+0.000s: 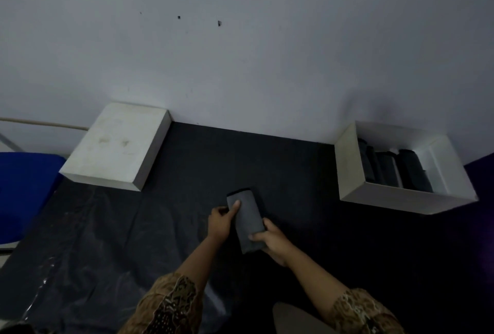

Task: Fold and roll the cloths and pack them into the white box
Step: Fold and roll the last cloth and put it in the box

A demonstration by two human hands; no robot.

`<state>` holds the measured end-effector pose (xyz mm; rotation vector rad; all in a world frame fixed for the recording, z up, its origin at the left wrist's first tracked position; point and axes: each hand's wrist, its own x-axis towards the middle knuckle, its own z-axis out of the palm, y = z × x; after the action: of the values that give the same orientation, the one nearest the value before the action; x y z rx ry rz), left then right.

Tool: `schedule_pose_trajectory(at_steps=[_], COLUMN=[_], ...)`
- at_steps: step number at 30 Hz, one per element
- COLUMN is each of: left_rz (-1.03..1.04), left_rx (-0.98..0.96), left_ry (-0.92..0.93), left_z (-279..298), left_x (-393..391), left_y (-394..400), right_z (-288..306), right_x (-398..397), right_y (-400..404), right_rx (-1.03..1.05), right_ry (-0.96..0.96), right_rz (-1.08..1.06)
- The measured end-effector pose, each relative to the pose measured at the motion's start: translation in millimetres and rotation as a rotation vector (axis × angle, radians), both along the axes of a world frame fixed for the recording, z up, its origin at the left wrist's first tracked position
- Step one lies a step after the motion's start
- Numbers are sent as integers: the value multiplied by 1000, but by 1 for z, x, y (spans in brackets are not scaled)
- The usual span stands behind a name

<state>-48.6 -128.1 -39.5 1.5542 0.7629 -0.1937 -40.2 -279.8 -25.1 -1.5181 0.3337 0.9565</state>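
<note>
Folded dark cloth point(247, 220) between both hands, white box point(401, 198) right — lid point(115, 146) left

A plain pale grey wall point(240, 53) is filling the far half of the scene, marked by three small dark holes point(219, 23) in a loose row. A black covering point(213, 162) is lying over the work surface, meeting the wall at the far edge. A sheet of clear plastic point(80, 240) is wrinkling and glinting at the near left. Something blue point(24, 192) is showing at the left edge. Dim light is leaving everything shadowed.
</note>
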Motion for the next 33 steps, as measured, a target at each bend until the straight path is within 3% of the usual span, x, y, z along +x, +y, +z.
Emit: schedule_pose_trajectory(at_steps=[5,9,15,20,28,33], left_rz=[64,223,262,10,-190,-222], left_rx=[-320,-431,-251,-283,-121,35], left_ry=[74,-120,-293,-365,-354,-317], left_z=[20,34,72,101,118,110], left_x=[20,36,67,93,149,181], left_y=[-23,-53,-130,-208,-300,-333], right_z=[21,33,68,99,113,96], right_x=[13,30,64,102,173,206], right_y=[-30,-68,-148,-221,-339,-381], right_rx=[170,220,248,138,-300,-314], right_ry=[133,112,-92,-238,-684,-736], right_rz=[46,-65,-417,-631,-558,-411])
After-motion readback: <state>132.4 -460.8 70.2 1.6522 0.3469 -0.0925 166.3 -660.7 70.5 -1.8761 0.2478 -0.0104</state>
